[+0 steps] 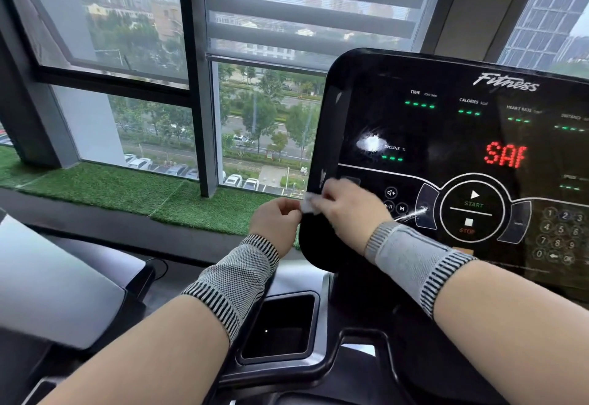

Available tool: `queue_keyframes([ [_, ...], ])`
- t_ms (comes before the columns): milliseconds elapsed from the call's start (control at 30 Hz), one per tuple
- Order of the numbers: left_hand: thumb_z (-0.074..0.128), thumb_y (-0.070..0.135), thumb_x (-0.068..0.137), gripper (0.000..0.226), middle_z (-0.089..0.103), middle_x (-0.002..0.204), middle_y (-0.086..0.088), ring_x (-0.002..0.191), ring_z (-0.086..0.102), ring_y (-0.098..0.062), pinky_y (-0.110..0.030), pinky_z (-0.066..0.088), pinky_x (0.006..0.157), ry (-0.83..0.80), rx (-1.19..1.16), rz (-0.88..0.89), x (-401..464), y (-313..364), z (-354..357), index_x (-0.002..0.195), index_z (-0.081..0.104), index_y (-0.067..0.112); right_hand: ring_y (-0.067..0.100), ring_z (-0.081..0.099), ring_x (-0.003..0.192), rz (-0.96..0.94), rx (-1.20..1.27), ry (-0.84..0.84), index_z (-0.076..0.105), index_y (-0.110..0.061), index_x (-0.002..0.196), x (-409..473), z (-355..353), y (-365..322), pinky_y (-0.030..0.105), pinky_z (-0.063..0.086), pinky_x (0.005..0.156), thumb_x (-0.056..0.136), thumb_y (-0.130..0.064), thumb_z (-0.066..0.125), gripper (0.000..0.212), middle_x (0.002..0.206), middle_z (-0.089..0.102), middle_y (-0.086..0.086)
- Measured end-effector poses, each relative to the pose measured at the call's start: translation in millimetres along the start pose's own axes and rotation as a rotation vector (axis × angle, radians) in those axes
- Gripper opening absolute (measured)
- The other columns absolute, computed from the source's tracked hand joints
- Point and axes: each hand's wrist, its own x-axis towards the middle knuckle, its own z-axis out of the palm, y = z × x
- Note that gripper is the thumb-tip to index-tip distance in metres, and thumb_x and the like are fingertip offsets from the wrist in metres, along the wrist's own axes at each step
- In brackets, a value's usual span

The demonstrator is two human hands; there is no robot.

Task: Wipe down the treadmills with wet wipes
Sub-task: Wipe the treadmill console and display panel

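Setting: high window (153,54) over a street, artificial grass sill (127,191), treadmill console (462,156) at right
Wet wipe (309,205): small, white, bunched at the console's left edge, between both hands
Left hand (277,223): fingers curled, pinching the wipe's end
Right hand (347,210): gripping its other end
Handling: likely limp, light, damp; best taken by the edges
Unclear: wipe blurred; console cut off at right
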Motion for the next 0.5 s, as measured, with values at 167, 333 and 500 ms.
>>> queue_keyframes([
  [167, 0.055, 0.009, 0.089, 0.020, 0.070, 0.090, 0.002, 0.080, 0.065, -0.016, -0.031, 0.054, 0.080, 0.012, 0.037, 0.025, 4, 2, 1, 0.099, 0.071, 0.016, 0.024, 0.045, 0.086, -0.079, -0.048, -0.056, 0.053, -0.012, 0.110, -2, 6, -2, 0.036, 0.044, 0.076, 0.100, -0.033, 0.031, 0.032, 0.095, 0.045, 0.004],
  [333, 0.053, 0.002, 0.089, 0.028, 0.070, 0.086, 0.005, 0.089, 0.068, -0.025, -0.040, 0.055, 0.087, 0.013, -0.040, 0.003, 5, 3, 1, 0.082, 0.065, 0.027, 0.025, 0.051, 0.071, 0.091, 0.013, 0.075, 0.067, -0.010, 0.091, 12, -10, 10, 0.031, 0.044, 0.057, 0.083, -0.020, 0.070, 0.013, 0.074, 0.048, -0.003],
  [500, 0.051, 0.001, 0.088, 0.027, 0.070, 0.092, 0.002, 0.091, 0.066, -0.019, -0.033, 0.053, 0.088, 0.012, -0.002, 0.035, 7, 3, 1, 0.089, 0.067, 0.023, 0.026, 0.053, 0.061, -0.196, -0.066, -0.041, 0.069, -0.005, 0.084, -10, 3, -6, 0.032, 0.047, 0.040, 0.083, -0.015, 0.053, 0.020, 0.073, 0.053, 0.008],
])
